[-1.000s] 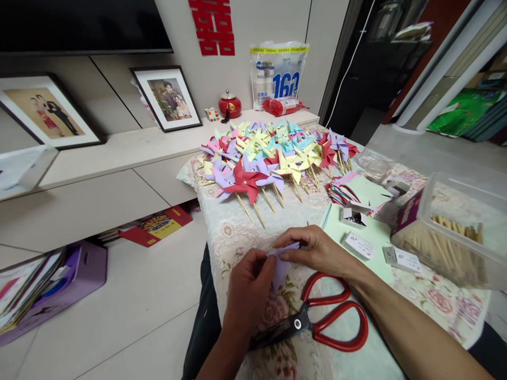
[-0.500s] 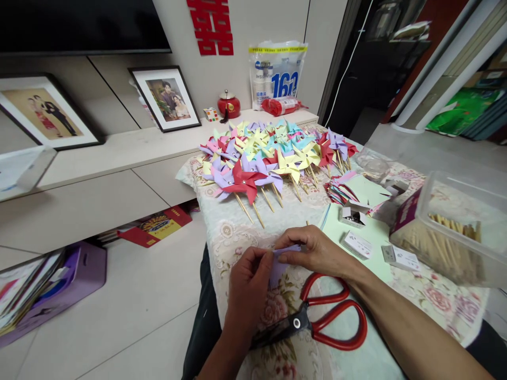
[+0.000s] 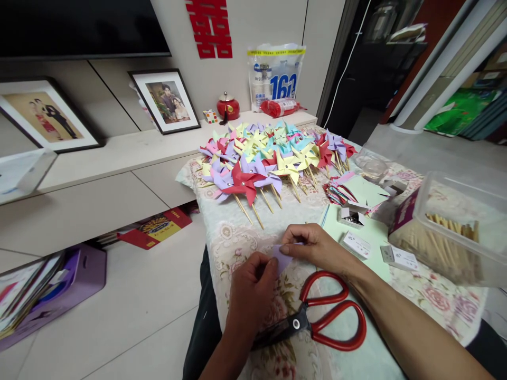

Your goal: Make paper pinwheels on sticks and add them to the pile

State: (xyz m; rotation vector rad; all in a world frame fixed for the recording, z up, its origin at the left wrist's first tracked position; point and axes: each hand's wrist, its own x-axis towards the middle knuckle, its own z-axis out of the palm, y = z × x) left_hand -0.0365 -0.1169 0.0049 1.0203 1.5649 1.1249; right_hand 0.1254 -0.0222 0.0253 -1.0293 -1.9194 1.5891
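Both hands have dropped lower: left hand [image 3: 253, 287] and right hand [image 3: 312, 247] fingers pinch the purple paper [image 3: 282, 258] flatter onto the desk [image 3: 237, 232], the fold looking pressed; scissors [image 3: 317, 316] at 5 o'clock.

Your left hand [image 3: 253, 287] and right hand [image 3: 312, 248] now press the purple paper [image 3: 283, 258] lower, flatter against the worktop [image 3: 237, 232], your left thumb sliding toward 12 o'clock.

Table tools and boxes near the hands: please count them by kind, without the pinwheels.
Scissors: 1
Clear tub of sticks: 1
Small white boxes: 3
Lilac paper held in the hands: 1
Total: 6
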